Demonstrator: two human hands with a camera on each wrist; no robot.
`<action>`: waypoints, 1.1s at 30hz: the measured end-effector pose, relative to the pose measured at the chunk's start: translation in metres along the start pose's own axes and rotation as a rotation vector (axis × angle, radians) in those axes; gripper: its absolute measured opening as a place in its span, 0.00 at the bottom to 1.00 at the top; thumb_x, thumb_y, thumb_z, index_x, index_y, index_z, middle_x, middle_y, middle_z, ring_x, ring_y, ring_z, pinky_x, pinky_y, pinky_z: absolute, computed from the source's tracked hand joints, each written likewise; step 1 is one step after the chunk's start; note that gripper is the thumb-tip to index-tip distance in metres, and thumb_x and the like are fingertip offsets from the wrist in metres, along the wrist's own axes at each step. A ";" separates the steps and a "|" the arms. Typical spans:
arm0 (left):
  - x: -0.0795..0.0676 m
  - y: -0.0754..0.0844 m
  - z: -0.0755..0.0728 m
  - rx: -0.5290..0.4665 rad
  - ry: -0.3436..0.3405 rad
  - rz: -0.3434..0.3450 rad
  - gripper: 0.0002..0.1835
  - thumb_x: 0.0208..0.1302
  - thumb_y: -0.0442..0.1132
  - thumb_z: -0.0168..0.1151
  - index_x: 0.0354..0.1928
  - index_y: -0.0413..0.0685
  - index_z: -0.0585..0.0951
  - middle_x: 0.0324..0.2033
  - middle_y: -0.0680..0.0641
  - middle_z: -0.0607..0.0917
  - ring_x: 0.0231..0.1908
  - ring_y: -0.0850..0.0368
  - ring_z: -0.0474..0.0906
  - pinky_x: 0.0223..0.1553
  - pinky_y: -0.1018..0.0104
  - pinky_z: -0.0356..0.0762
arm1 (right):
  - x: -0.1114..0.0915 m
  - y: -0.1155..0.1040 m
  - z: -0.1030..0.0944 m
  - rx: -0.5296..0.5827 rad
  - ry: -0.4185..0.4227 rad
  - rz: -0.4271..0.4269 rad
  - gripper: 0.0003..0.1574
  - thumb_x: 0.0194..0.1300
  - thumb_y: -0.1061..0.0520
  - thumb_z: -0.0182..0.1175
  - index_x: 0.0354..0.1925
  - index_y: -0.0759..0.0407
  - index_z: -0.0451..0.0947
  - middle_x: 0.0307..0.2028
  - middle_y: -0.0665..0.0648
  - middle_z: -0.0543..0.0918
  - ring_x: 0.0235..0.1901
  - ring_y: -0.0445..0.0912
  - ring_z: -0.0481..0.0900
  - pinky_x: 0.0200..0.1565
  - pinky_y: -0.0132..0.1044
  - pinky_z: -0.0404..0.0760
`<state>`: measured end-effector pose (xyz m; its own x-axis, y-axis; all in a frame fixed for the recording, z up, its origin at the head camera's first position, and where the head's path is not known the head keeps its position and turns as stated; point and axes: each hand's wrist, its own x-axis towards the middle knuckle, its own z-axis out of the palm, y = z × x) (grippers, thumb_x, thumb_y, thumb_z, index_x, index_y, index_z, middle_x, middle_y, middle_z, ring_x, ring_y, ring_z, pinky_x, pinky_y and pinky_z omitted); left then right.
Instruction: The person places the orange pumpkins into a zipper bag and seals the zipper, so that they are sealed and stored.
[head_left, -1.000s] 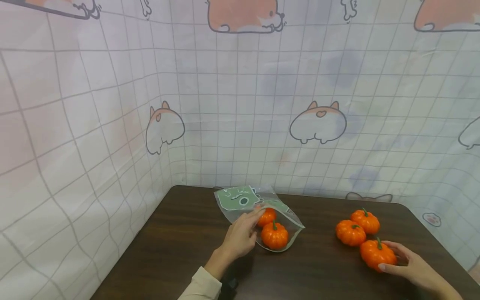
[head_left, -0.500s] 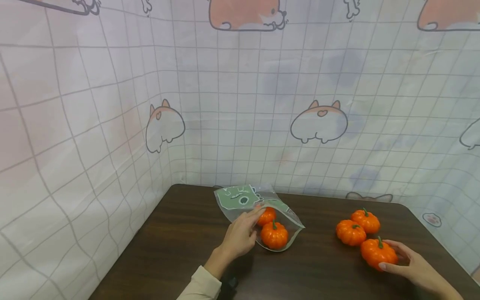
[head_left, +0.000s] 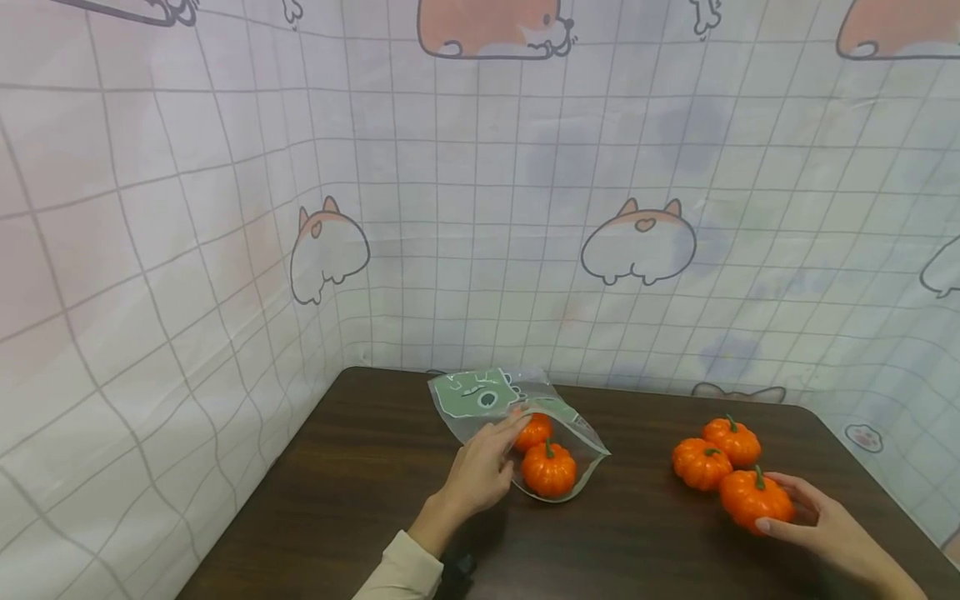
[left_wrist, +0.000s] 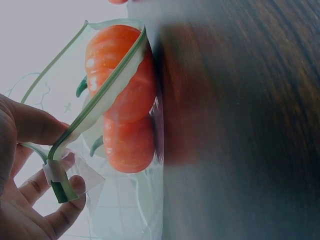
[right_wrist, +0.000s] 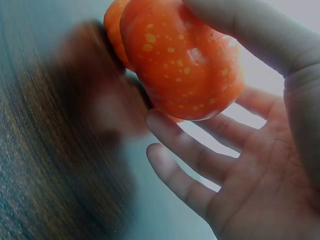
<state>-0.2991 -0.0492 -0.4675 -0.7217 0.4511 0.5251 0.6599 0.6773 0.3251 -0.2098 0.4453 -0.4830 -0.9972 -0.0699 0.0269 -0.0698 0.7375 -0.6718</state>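
Observation:
My left hand pinches the edge of a clear zip bag with a green cartoon print; in the left wrist view the thumb lies on the bag's green-edged rim. Two small orange pumpkins are inside the bag, a front pumpkin near its gaping mouth and a rear pumpkin partly behind my fingers. On the right, my right hand grips another orange pumpkin between thumb and fingers. The right wrist view shows this pumpkin's yellow-speckled side, apparently just off the table.
Two more pumpkins, a left one and a farther one, stand close together just beyond the gripped one. Everything sits on a dark wooden table. A grid-patterned cloth with cartoon dogs hangs behind and at the left.
The pumpkin in my right hand has risen slightly. My left hand and the bag keep their place.

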 end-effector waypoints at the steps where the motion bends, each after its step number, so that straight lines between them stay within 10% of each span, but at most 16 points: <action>1: 0.000 0.000 0.000 0.001 0.004 0.003 0.39 0.54 0.28 0.67 0.71 0.52 0.75 0.72 0.50 0.74 0.43 0.55 0.77 0.35 0.67 0.74 | 0.000 0.000 0.000 0.001 0.005 -0.004 0.44 0.73 0.50 0.61 0.74 0.69 0.56 0.69 0.80 0.65 0.45 0.14 0.64 0.41 0.30 0.80; 26: 0.000 0.000 -0.001 -0.009 -0.014 -0.011 0.38 0.56 0.28 0.67 0.72 0.53 0.74 0.73 0.50 0.73 0.42 0.56 0.76 0.36 0.68 0.73 | 0.006 -0.019 0.010 0.092 0.034 -0.109 0.40 0.70 0.56 0.63 0.72 0.69 0.60 0.66 0.64 0.74 0.48 0.19 0.71 0.43 0.29 0.80; 30: 0.000 -0.001 0.000 -0.010 -0.014 -0.011 0.38 0.56 0.29 0.67 0.72 0.53 0.74 0.73 0.50 0.73 0.43 0.56 0.76 0.37 0.68 0.74 | 0.010 -0.025 0.016 0.132 0.023 -0.159 0.39 0.69 0.59 0.64 0.71 0.68 0.61 0.59 0.34 0.74 0.50 0.19 0.72 0.44 0.28 0.80; 33: 0.000 -0.001 0.000 -0.010 -0.014 -0.010 0.38 0.56 0.29 0.67 0.72 0.54 0.74 0.73 0.50 0.73 0.43 0.56 0.76 0.36 0.68 0.74 | 0.012 -0.031 0.020 0.157 0.019 -0.193 0.39 0.68 0.61 0.64 0.71 0.69 0.62 0.59 0.32 0.73 0.51 0.20 0.72 0.45 0.28 0.81</action>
<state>-0.3001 -0.0499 -0.4678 -0.7310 0.4527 0.5106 0.6548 0.6760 0.3380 -0.2196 0.4081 -0.4772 -0.9661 -0.1861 0.1788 -0.2557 0.5983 -0.7594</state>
